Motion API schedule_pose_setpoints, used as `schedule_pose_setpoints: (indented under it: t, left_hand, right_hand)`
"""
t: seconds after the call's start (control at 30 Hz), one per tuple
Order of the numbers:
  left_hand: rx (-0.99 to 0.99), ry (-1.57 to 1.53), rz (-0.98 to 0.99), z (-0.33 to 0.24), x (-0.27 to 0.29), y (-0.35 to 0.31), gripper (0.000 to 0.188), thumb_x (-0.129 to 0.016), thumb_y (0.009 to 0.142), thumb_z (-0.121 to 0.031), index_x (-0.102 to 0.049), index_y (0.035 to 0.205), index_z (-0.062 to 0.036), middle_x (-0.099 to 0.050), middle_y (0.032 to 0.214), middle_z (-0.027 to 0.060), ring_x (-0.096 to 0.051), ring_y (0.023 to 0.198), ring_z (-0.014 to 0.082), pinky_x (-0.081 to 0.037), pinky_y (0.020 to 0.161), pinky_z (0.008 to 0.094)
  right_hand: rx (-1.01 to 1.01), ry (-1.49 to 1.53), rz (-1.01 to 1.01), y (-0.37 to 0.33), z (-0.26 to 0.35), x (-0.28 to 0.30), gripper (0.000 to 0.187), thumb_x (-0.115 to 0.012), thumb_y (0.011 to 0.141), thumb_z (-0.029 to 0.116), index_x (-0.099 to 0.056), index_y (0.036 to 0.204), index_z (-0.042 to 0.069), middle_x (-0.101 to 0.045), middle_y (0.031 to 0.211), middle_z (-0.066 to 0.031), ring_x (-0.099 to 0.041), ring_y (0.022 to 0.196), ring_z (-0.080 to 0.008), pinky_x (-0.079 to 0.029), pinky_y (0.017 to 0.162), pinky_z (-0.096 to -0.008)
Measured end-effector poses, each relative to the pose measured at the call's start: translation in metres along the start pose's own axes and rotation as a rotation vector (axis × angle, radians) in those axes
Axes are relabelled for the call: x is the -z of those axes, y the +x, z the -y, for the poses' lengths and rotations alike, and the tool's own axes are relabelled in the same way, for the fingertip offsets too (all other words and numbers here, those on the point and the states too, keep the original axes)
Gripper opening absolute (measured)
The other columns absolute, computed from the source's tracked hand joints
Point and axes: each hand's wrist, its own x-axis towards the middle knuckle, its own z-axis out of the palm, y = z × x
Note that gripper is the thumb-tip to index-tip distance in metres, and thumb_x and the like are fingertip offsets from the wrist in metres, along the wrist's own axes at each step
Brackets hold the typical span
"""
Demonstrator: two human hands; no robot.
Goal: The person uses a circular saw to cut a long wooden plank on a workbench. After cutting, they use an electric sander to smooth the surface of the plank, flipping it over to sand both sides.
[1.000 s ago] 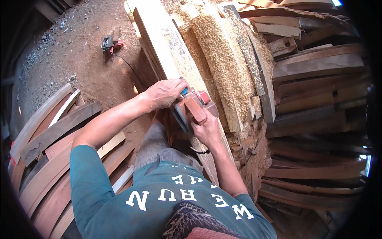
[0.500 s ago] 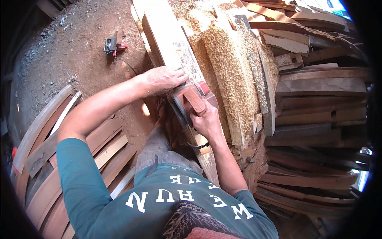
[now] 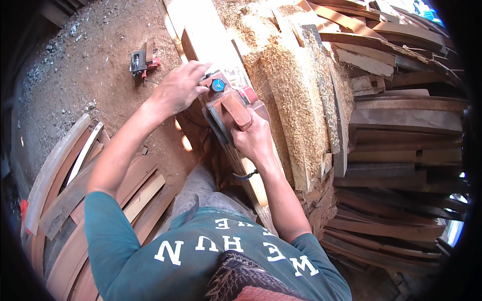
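An electric hand planer [image 3: 215, 114] rests on a long pale board [image 3: 201, 31] that runs away in front of me. My right hand [image 3: 254, 139] is wrapped around the planer's rear handle, below its reddish-brown wooden top piece. By the planer's front end my left hand [image 3: 178, 89] is open, fingers apart. Its fingertips are close to a round blue-faced part [image 3: 218, 85] on the planer's front; whether they touch it I cannot tell. The planer's sole is hidden against the wood.
Curly shavings [image 3: 293, 95] heap up along the board's right side. Stacked curved planks [image 3: 406, 120] fill the far right, and more curved planks [image 3: 65, 220] lie at lower left. A second power tool [image 3: 143, 62], black and red, sits on the dirt floor [image 3: 110, 30].
My left hand has come off the planer's front and shifted left, its fingers spreading and baring the blue-faced part. The planer and my right hand have moved slightly forward and left.
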Motion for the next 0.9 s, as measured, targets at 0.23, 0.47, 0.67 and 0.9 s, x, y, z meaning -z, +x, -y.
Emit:
schedule_pose_setpoints:
  t: [0.23,0.47,0.67,0.9]
  left_hand:
    - [0.549,-0.112,0.055,0.049,-0.049,-0.14,0.056,-0.073,0.1,-0.019,-0.056,0.15,-0.0016,-0.064,0.126,0.0242,-0.064,0.118,0.0422,-0.052,0.105,0.0493]
    - [0.87,-0.223,0.551,0.026,-0.117,-0.274,0.056,-0.07,0.1,-0.023,-0.055,0.15,-0.0015,-0.059,0.141,0.0294,-0.058,0.133,0.0481,-0.048,0.113,0.0527]
    - [1.021,-0.333,0.706,-0.01,-0.141,-0.302,0.058,-0.069,0.101,-0.025,-0.054,0.152,-0.0041,-0.058,0.146,0.0301,-0.056,0.137,0.0479,-0.046,0.117,0.0517]
    - [1.01,-0.458,0.488,-0.051,-0.145,-0.277,0.056,-0.069,0.1,-0.023,-0.056,0.151,-0.0037,-0.059,0.143,0.0268,-0.056,0.137,0.0443,-0.045,0.118,0.049]
  right_hand:
    - [0.042,-0.028,-0.017,0.055,0.03,-0.013,0.026,-0.072,0.088,0.018,-0.07,0.104,-0.002,-0.074,0.097,-0.0318,-0.073,0.1,-0.049,-0.058,0.088,-0.0524]
    - [0.128,-0.045,-0.034,0.104,0.058,-0.023,0.025,-0.07,0.089,0.019,-0.07,0.103,-0.002,-0.075,0.096,-0.0306,-0.074,0.101,-0.0475,-0.058,0.09,-0.0514]
    - [0.252,-0.085,-0.029,0.16,0.081,-0.039,0.028,-0.066,0.093,0.021,-0.07,0.102,-0.006,-0.075,0.094,-0.033,-0.076,0.095,-0.0478,-0.06,0.086,-0.0512]
    - [0.277,-0.188,-0.011,0.248,0.144,-0.055,0.03,-0.071,0.098,0.028,-0.08,0.097,0.0,-0.076,0.074,-0.0141,-0.075,0.064,-0.0214,-0.06,0.061,-0.0365]
